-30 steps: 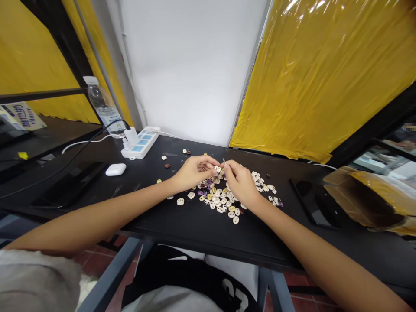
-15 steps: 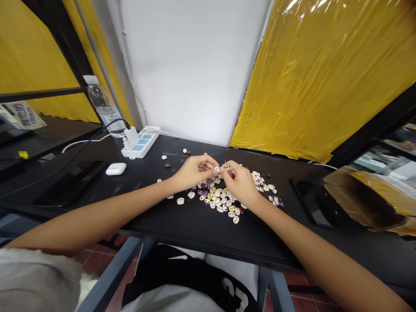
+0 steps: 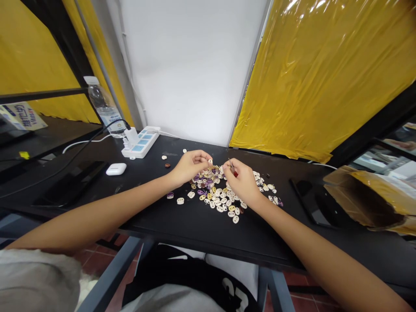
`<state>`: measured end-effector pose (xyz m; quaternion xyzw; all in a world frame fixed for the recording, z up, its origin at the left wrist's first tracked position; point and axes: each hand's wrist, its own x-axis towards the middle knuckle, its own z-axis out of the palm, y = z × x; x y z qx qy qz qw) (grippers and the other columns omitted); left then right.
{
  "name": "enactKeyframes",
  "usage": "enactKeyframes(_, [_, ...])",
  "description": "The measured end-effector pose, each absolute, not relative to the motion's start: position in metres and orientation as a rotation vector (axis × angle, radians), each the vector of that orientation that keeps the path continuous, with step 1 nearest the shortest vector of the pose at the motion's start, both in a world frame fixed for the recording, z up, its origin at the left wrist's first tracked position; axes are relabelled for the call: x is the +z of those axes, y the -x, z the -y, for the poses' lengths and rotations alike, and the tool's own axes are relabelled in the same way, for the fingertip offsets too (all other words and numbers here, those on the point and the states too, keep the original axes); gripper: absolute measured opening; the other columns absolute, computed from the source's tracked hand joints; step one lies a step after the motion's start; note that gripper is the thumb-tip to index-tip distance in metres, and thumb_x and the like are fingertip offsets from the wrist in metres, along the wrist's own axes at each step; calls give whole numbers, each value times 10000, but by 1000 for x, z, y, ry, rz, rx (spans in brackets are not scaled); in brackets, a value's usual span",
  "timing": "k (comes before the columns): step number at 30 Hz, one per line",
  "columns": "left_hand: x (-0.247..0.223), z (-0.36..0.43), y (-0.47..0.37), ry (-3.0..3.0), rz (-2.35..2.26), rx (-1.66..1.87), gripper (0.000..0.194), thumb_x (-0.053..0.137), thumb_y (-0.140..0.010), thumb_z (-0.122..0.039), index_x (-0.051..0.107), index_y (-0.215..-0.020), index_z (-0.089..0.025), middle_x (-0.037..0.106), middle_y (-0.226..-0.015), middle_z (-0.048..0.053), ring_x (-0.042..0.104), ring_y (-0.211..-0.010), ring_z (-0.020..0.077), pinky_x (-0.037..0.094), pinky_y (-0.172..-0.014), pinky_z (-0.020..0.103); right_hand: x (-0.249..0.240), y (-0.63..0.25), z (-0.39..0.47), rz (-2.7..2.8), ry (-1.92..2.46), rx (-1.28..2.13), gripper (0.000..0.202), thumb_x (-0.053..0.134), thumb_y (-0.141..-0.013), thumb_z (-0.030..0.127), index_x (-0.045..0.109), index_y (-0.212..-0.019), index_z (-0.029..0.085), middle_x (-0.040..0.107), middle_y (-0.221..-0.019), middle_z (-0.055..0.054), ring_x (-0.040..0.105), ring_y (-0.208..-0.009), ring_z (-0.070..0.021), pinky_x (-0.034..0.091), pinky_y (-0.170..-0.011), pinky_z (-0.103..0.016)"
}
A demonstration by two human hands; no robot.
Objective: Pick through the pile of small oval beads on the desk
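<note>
My left hand (image 3: 189, 169) pinches a small cream-coloured piece (image 3: 210, 161) between thumb and fingertips, above the far left of a pile. My right hand (image 3: 244, 181) is closed around a small red-handled tool (image 3: 235, 173) with a thin metal shaft pointing up and away; its exact kind is too small to tell. A short gap separates the two hands. Under and between them spreads the pile of small oval pieces (image 3: 219, 202) with holes, mostly cream, some yellow, purple and brown. Part of the pile is hidden by my right hand.
On the black table (image 3: 182, 225) at left are a white earbud case (image 3: 116, 169), a dark phone (image 3: 69, 183), a power strip (image 3: 141, 144) with cables and a water bottle (image 3: 105, 106). At right lie a black device (image 3: 313, 203) and an opened cardboard box (image 3: 367, 197).
My hands have moved apart: the left went slightly left and up with the cream piece, the right slightly right with the tool. More of the pile shows between them.
</note>
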<state>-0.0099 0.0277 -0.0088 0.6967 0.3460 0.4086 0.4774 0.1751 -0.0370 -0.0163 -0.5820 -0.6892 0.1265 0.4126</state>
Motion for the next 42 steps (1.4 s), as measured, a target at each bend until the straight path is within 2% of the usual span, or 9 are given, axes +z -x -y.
enactKeyframes(4, [-7, -34, 15, -1700, -885, 955, 185, 685, -743, -196, 671, -915, -129, 704, -774, 56, 610, -640, 105, 452, -567, 216, -17, -179, 34, 1716, 1475, 331, 220, 488, -900, 389, 586, -806, 216, 468, -520, 48, 463, -481, -135, 289, -531, -256])
enactKeyframes(9, [-9, -35, 17, -1812, -869, 958, 227, 706, -751, -220, 717, -958, -128, 728, -818, 71, 647, -710, 131, 491, -656, 245, -18, -178, 33, 1716, 1510, 325, 207, 512, -882, 392, 604, -820, 217, 448, -504, 58, 461, -478, -132, 284, -528, -254])
enactKeyframes(14, [-10, -37, 17, -1851, -923, 964, 285, 713, -768, -295, 733, -1003, -135, 744, -884, 92, 639, -687, 139, 463, -581, 242, -18, -178, 33, 1710, 1531, 335, 169, 510, -866, 360, 601, -830, 222, 425, -495, 64, 441, -468, -133, 278, -521, -255])
enactKeyframes(19, [-1, -40, 22, -1881, -921, 945, 298, 710, -766, -303, 725, -1013, -138, 746, -957, 107, 663, -763, 155, 499, -663, 264, -17, -178, 35, 1709, 1528, 345, 143, 515, -857, 346, 596, -844, 229, 428, -491, 70, 438, -474, -134, 288, -529, -255])
enactKeyframes(22, [15, -44, 34, -2023, -909, 702, 257, 702, -752, -281, 729, -963, -138, 748, -929, 92, 671, -794, 160, 501, -714, 266, -17, -177, 36, 1715, 1529, 357, 138, 522, -854, 349, 591, -853, 230, 435, -494, 72, 438, -478, -132, 296, -534, -254])
enactKeyframes(27, [45, -49, 63, -2225, -868, 10, 197, 705, -713, -297, 744, -863, -176, 748, -797, 33, 664, -737, 162, 459, -653, 231, -18, -175, 36, 1749, 1566, 342, 143, 516, -861, 357, 586, -866, 233, 467, -513, 71, 445, -493, -127, 293, -540, -248])
enactKeyframes(31, [59, -46, 79, -2188, -906, -266, 166, 737, -644, -273, 737, -787, -189, 736, -701, 21, 654, -652, 165, 421, -573, 218, -11, -175, 39, 1895, 1583, 338, 157, 539, -853, 370, 592, -826, 225, 501, -545, 55, 469, -516, -128, 288, -545, -245])
enactKeyframes(37, [58, -39, 86, -2127, -943, -404, 190, 803, -526, -266, 722, -689, -211, 696, -577, 11, 605, -523, 166, 376, -502, 224, 12, -185, 51, 2443, 1499, 659, 214, 699, -738, 397, 594, -724, 211, 523, -535, 47, 469, -486, -122, 286, -526, -250])
enactKeyframes(42, [51, -37, 80, -2202, -997, -435, 156, 796, -496, -229, 705, -621, -210, 664, -524, 3, 560, -472, 155, 334, -474, 225, 25, -200, 56, 2371, 1496, 884, 338, 744, -682, 471, 537, -721, 207, 474, -556, 61, 421, -487, -106, 266, -487, -238])
